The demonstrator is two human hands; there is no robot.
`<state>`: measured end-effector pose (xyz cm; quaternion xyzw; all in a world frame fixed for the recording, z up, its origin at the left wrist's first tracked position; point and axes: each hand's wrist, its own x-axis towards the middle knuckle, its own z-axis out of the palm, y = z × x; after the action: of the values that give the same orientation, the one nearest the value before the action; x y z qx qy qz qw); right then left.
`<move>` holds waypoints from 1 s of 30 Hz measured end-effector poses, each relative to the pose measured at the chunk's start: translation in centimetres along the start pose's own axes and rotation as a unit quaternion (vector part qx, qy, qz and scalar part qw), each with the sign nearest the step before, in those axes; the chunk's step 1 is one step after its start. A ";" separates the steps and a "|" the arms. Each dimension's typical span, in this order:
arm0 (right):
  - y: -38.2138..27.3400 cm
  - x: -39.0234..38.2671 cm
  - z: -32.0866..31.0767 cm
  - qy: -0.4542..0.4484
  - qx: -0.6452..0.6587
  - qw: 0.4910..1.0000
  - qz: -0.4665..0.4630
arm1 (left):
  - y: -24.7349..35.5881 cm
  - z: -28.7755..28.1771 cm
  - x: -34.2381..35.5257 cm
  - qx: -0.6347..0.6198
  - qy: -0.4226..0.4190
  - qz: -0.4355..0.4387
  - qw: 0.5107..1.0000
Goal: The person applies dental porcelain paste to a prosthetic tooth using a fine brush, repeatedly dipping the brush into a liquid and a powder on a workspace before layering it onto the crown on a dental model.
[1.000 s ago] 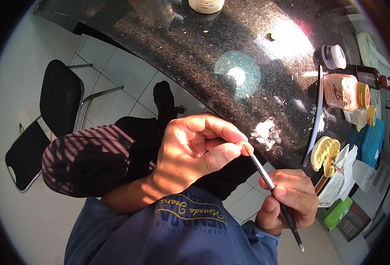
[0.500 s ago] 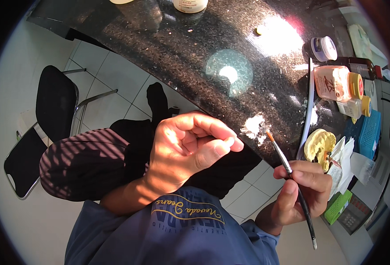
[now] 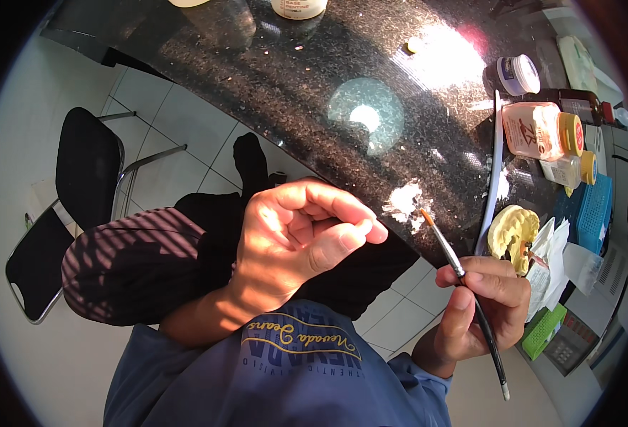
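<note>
My left hand [image 3: 293, 231] is closed in a pinch in front of the table edge. Between its thumb and index fingertips shows a small whitish piece [image 3: 365, 225], too covered to name exactly. To the right, my right hand [image 3: 486, 306] grips a thin paintbrush [image 3: 448, 250] with a black handle, silver ferrule and orange-brown bristles. The bristle tip points up and left, close to a patch of white powder [image 3: 403, 202] on the dark speckled tabletop [image 3: 293, 92]. Beyond my right hand's fingers stands a yellowish dental cast [image 3: 502, 229].
A curved grey strip [image 3: 494, 178] runs along the table's right part. Past it stand a pink-filled jar [image 3: 531, 132], a white-lidded tub [image 3: 517, 76] and a dark bottle [image 3: 577, 104]. A blue basket [image 3: 593, 212], papers [image 3: 556, 263] and a green box [image 3: 544, 331] lie rightward. Black chairs [image 3: 86, 167] stand left.
The brush tip has shifted slightly left, nearer the white powder. My left hand keeps its pinch almost unmoved, and the whole view has drifted a little.
</note>
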<state>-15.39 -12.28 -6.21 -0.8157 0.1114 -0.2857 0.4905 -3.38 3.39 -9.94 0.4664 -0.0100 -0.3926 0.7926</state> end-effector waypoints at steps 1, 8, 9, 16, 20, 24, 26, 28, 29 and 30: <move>0.0 0.0 0.0 0.000 0.000 1.000 0.000 | 0.0 0.0 0.0 0.000 -0.001 -0.001 1.000; 0.0 0.1 -0.1 -0.031 -0.028 0.999 -0.001 | -0.1 -0.7 0.1 -0.045 -0.042 -0.005 0.998; 0.0 0.1 0.0 -0.038 -0.025 0.999 -0.003 | -0.1 -0.6 0.0 -0.045 -0.041 -0.004 0.998; -0.1 -0.2 -0.7 -0.041 0.033 0.998 -0.045 | 0.4 0.1 0.0 -0.011 0.000 -0.015 1.000; -0.6 0.6 -0.3 -0.108 0.046 0.991 -0.069 | 0.2 -0.1 0.0 -0.015 -0.007 -0.007 1.000; -0.5 0.4 0.7 -0.092 0.045 0.993 -0.064 | 0.7 0.1 0.0 -0.003 -0.009 -0.024 1.000; -0.4 0.5 0.9 -0.097 0.042 0.992 -0.067 | 0.7 0.0 -0.1 -0.003 -0.010 -0.025 1.000; -0.4 0.6 0.9 -0.101 0.038 0.992 -0.070 | 0.6 0.0 0.0 -0.003 -0.012 -0.027 1.000; -0.5 0.7 0.9 -0.106 0.034 0.991 -0.068 | 0.5 -0.1 0.0 -0.005 -0.013 -0.023 1.000; -0.5 0.7 0.9 -0.111 0.030 0.991 -0.067 | 0.5 -0.1 0.0 -0.007 -0.014 -0.019 1.000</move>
<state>-14.37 -11.71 -5.84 -0.8329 -0.0071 -0.2287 0.5039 -3.06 3.61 -9.60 0.4555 -0.0095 -0.4146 0.7877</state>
